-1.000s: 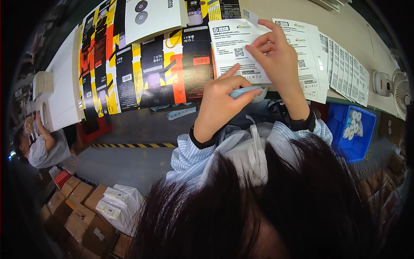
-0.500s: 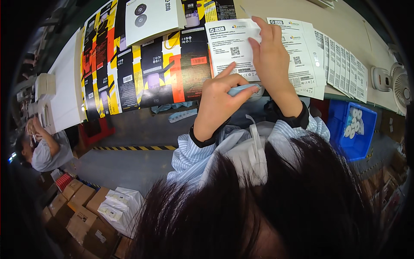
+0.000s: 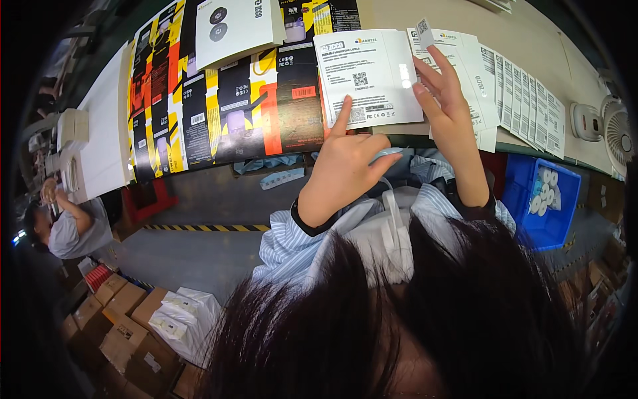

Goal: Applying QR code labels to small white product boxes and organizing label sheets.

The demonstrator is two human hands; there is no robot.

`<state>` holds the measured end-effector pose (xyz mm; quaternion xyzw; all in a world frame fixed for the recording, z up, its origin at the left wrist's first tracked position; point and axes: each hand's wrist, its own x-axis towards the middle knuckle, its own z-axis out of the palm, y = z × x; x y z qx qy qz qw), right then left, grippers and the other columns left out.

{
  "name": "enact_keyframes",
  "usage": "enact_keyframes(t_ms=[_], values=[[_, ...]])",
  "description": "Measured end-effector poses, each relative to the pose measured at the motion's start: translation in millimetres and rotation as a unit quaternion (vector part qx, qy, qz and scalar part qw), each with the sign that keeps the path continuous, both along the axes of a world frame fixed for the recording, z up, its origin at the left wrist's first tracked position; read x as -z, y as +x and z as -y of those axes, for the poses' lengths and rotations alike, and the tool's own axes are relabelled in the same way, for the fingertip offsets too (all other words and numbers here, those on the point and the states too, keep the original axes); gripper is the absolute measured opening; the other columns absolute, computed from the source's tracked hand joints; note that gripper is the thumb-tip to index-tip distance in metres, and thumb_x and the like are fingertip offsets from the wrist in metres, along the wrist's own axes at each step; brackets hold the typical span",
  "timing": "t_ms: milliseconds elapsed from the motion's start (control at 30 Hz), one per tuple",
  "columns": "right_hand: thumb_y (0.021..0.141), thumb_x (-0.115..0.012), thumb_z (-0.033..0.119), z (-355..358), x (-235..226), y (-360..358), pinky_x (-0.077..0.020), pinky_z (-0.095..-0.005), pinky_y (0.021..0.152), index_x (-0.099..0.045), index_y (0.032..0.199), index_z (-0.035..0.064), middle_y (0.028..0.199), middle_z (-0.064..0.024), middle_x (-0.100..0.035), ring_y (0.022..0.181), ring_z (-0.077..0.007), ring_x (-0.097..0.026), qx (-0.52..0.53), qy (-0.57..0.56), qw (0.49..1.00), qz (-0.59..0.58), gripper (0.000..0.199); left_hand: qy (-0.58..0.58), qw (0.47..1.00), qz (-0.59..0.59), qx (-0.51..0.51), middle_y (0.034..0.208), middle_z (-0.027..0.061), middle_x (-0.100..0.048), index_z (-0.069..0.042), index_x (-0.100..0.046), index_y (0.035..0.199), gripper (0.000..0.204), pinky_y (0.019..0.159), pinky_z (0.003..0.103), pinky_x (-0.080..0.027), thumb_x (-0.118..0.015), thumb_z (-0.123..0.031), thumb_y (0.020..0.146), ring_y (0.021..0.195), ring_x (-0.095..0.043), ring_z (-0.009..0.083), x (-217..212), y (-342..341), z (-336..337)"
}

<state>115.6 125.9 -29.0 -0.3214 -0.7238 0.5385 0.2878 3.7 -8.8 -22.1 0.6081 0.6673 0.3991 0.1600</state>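
Observation:
A white printed sheet (image 3: 372,63) with a square code lies at the near edge of the table, on top of colourful printed sheets. My left hand (image 3: 349,163) rests its outstretched index finger on the sheet's lower left. Its other fingers are curled, and a light-blue strip (image 3: 392,151) shows between them and the thumb, mostly hidden. To the right, my right hand (image 3: 452,110) is raised just over the sheet's right edge. A small white label (image 3: 424,32) with a square code stands up from its fingertips. A bright glare patch shows on the sheet near that hand.
Fanned white sheets (image 3: 528,100) and a small fan (image 3: 618,133) are to the right. A white stack (image 3: 236,30) sits on the colourful sheets (image 3: 229,106). Below are a blue bin (image 3: 541,226) with white rolls and cartons (image 3: 133,339). Another person (image 3: 83,229) is at far left.
My right hand has drawn back to the right and down from the sheet, and a small label now shows at its fingertips. My left index finger has straightened onto the sheet.

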Motion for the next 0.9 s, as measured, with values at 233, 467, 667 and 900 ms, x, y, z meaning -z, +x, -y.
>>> enact_keyframes(t_ms=[233, 467, 667, 900], values=[[0.077, -0.06, 0.001, -3.6, -16.5, 5.3, -0.0458, -0.0305, 0.082, -0.03, 0.131, 0.0018, 0.117, -0.0207, -0.053, 0.102, -0.0248, -0.057, 0.039, -0.009, 0.995, -0.091, 0.061, 0.005, 0.999, -0.028, 0.04, 0.052, 0.0082, -0.056, -0.005, -0.061, 0.069, 0.013, 0.108, 0.046, -0.022, -0.072, -0.013, 0.068, 0.05, -0.056, 0.0231, -1.8, 6.2, -5.9], [0.075, -0.062, -0.003, -39.9, -32.4, 38.0, -0.052, -0.0274, 0.074, -0.024, 0.132, -0.0007, 0.114, -0.0228, -0.054, 0.086, -0.0235, -0.064, 0.097, -0.04, 0.986, -0.128, 0.069, 0.081, 0.994, 0.041, 0.056, 0.055, 0.006, -0.058, -0.004, -0.062, 0.066, 0.011, 0.105, 0.048, -0.027, -0.072, -0.008, 0.065, 0.048, -0.055, 0.0201, -8.8, 8.2, -8.8], [0.077, -0.067, 0.008, -47.7, -26.9, 49.9, -0.0451, -0.0285, 0.085, -0.048, 0.117, -0.002, 0.117, -0.017, -0.052, 0.096, -0.0209, -0.059, 0.182, 0.155, 0.971, -0.022, 0.045, 0.088, 0.995, 0.034, 0.007, 0.053, 0.0056, -0.056, -0.005, -0.061, 0.069, 0.014, 0.104, 0.049, -0.026, -0.072, -0.012, 0.068, 0.05, -0.057, 0.022, -5.2, -4.5, -2.0], [0.079, -0.065, 0.003, -25.1, -28.5, 25.6, -0.0447, -0.0191, 0.072, -0.058, 0.092, -0.006, 0.085, -0.007, -0.061, 0.079, -0.0099, -0.057, 0.09, -0.06, 0.987, -0.12, 0.018, 0.063, 0.997, 0.041, 0.004, 0.053, 0.0065, -0.056, -0.005, -0.061, 0.068, 0.014, 0.105, 0.048, -0.025, -0.072, -0.014, 0.069, 0.048, -0.056, 0.0218, 1.2, -1.6, -0.3]])
